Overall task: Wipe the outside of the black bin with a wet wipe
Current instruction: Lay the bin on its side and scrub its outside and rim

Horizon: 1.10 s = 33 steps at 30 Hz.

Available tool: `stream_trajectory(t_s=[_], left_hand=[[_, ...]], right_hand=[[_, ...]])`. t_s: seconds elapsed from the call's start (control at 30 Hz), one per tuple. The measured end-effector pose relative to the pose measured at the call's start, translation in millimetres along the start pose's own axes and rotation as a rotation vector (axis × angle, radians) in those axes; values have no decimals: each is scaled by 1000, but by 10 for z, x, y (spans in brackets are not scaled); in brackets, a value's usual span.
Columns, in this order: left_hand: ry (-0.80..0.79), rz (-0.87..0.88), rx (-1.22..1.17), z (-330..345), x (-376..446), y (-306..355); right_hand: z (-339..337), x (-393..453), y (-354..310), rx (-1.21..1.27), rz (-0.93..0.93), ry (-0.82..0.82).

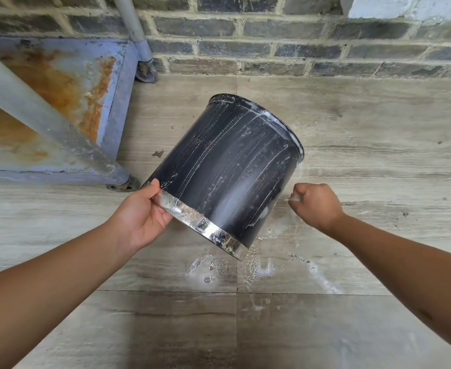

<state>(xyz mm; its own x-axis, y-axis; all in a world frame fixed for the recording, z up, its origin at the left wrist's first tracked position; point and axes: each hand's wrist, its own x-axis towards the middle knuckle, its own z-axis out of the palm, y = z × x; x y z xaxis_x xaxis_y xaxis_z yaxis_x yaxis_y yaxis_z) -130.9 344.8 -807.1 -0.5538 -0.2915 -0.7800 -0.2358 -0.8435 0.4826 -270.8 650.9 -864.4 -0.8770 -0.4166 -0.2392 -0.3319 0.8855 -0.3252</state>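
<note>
Open tiled floor (378, 155) lies right of the tilted black bin (227, 166), while a rusty blue cart (59, 102) crowds its left and a brick wall (272, 43) closes the far side.

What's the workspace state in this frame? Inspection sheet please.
Surface: tiled floor, wet foamy patches below the bin.
Job's things: black bin tilted, silver rim band toward the camera, soapy streaks on its side; wet wipe mostly hidden in the fist.
Clutter: small dark specks.
Grippers: left hand holds the rim band; right hand clenched on the wipe, off the bin.
Cables: nothing seen.
Surroundings: brick wall, rusty blue metal frame.
</note>
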Motion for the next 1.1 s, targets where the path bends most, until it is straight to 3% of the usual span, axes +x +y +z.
stream_trajectory(t_s=[0.13,0.27,0.4,0.6,0.93,1.1], left_hand=[[-25,1,-35,34,-38,-40],[-188,-131,163,11,-188,-447],[-182,-107,231,104,-304,-725],[-155,-110,120,171,-236,-464],[-126,-101,-52,103,-197,-230],[-141,-98,-45,115,-199,-201]], right_hand=[[-31,120,-225,95,-57,11],[-99,235,-190,224,19,74],[-241,373,-233,377,108,295],[-440,530,-667,499,-218,465],[-167,149,-1039,463,-368,345],[49,-329,-1133,357,-669,226]])
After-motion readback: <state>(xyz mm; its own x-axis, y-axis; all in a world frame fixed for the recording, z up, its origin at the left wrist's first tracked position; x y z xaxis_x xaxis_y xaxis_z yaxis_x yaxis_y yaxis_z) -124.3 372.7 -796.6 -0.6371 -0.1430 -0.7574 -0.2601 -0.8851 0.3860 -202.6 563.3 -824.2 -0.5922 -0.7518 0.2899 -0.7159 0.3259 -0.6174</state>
